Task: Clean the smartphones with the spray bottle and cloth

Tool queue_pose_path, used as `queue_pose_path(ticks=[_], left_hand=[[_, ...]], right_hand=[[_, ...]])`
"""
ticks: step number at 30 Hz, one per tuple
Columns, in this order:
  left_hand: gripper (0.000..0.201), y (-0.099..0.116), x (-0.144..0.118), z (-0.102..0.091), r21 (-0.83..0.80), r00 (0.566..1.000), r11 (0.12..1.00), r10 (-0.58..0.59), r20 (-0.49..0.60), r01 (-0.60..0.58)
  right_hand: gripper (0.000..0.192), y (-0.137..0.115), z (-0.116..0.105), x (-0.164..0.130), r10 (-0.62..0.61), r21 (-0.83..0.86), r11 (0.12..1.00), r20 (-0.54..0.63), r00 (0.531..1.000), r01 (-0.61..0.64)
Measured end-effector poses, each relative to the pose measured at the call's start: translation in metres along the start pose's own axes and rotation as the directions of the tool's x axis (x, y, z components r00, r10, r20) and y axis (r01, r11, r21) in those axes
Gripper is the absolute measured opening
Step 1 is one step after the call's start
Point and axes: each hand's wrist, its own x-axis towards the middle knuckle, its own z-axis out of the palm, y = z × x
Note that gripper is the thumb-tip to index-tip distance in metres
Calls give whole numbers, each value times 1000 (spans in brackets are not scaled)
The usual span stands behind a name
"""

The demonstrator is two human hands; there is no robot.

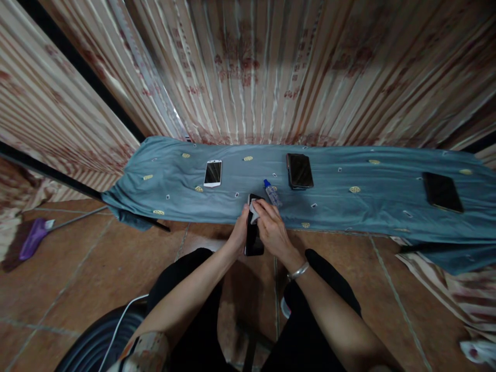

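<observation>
A black smartphone (pixel 253 242) is held upright over the near edge of the bench, between my knees. My left hand (pixel 240 230) grips it along its left side. In the fingers of my right hand (pixel 272 227) is a small pale grey cloth (pixel 253 212), pressed against the upper part of the phone's screen. Just beyond my right fingers lies a clear bottle (pixel 273 194) with a blue cap, partly covered by that hand. The far end of the phone is partly hidden by the cloth.
On the bench's blue-green cloth (pixel 329 206) lie a white smartphone (pixel 213 173) to the left, a stack of dark phones (pixel 299 171) right of centre, and a dark tablet-like device (pixel 442 191) far right. Striped curtains (pixel 248 72) hang behind. A purple broom (pixel 34 238) lies left.
</observation>
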Motion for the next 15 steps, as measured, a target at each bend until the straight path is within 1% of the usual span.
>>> queue_pose_path(ticks=[2,4,7,10,15], left_hand=[[40,-5,1,0,-7,999,1000,-25,37,25],[38,-9,3,0,-18,998,1000,-24,62,25],[35,-12,6,-1,-24,999,1000,15,47,-14],[36,-9,8,-2,-24,1000,1000,2,27,-1],[39,4,11,-5,-54,1000,999,-5,-17,4]], right_hand=[[51,5,-2,2,23,-1,1000,-10,1000,-23],[51,9,-5,3,34,-9,999,-25,999,-35],[50,10,-7,3,19,-26,999,-42,999,-20],[49,5,-6,1,-12,-19,1000,-23,1000,12],[51,-7,0,-5,-47,23,999,21,999,46]])
